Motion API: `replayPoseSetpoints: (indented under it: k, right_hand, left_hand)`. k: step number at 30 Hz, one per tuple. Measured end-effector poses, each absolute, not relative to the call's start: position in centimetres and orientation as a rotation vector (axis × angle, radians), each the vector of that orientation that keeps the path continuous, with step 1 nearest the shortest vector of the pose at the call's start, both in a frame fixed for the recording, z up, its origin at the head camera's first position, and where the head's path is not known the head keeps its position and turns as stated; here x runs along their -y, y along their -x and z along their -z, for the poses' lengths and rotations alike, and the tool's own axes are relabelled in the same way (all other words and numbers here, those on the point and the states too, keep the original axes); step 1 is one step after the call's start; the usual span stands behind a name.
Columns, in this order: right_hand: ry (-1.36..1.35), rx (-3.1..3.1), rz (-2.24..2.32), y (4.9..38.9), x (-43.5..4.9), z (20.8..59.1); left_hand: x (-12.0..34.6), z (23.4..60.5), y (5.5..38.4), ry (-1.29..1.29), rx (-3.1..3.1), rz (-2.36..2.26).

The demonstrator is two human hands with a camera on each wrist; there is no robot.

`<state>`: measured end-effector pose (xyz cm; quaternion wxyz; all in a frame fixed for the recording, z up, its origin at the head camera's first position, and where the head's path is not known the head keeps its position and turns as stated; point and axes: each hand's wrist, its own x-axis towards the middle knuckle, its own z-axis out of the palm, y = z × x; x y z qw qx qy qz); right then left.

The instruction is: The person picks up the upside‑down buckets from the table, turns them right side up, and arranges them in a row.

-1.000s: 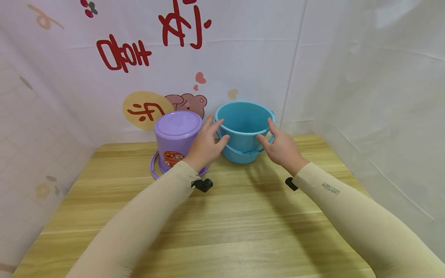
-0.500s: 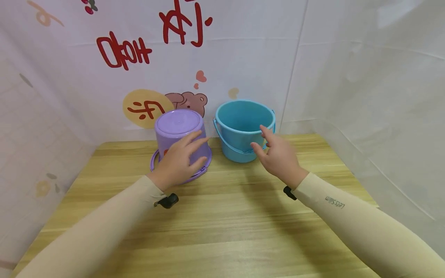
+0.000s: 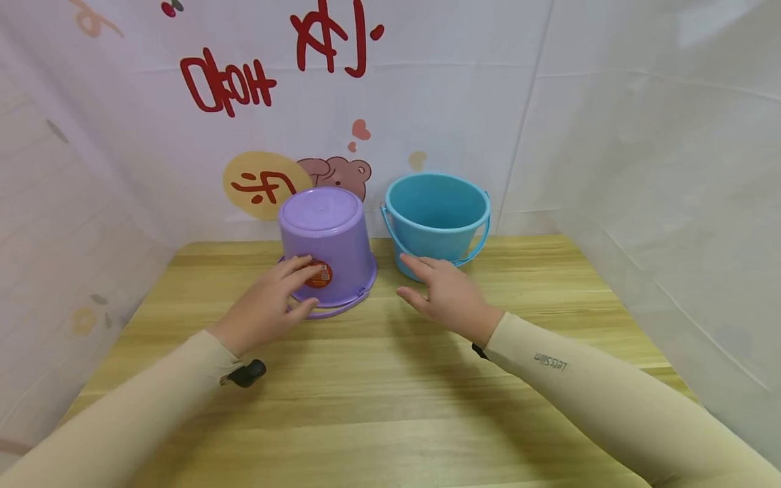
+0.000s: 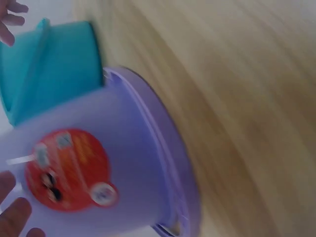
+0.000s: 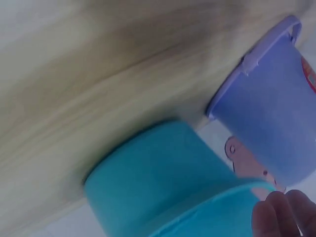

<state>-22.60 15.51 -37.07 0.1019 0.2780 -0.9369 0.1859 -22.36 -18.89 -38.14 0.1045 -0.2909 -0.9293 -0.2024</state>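
Note:
A purple bucket (image 3: 323,237) stands upside down at the back of the table, a red round sticker on its side and its handle lying around the rim at the bottom. To its right is a blue bucket (image 3: 436,237), upright, mouth up, its handle hanging down in front. My left hand (image 3: 268,301) is in front of the purple bucket, fingers spread and relaxed, overlapping the sticker in the head view. My right hand (image 3: 448,295) hovers before the blue bucket with fingers extended, holding nothing. Fingertips (image 5: 279,212) show beside the blue bucket's rim in the right wrist view.
Both buckets stand on a wooden table (image 3: 366,407) close to its back edge. Behind them hangs a white printed curtain (image 3: 451,102) with red characters and a bear; more white sheeting encloses the left and right sides.
My left hand has left the blue bucket's side and moved left and toward me, in front of the purple one. The right hand has withdrawn from the blue rim, moving left and nearer.

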Motion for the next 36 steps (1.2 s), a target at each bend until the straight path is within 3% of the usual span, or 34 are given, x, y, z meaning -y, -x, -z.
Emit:
replayPoseSetpoints:
  k: [21,36]
  right_hand:
    - [-1.084,3.006,-0.226,26.5,-10.0,41.2]
    - [-1.068,3.139,-0.015,27.6,-8.2,42.0]
  left_hand:
    - [23.0,42.3,23.6,0.853,2.966,0.309]
    - [22.0,42.1,23.9,0.87,3.085,0.205]
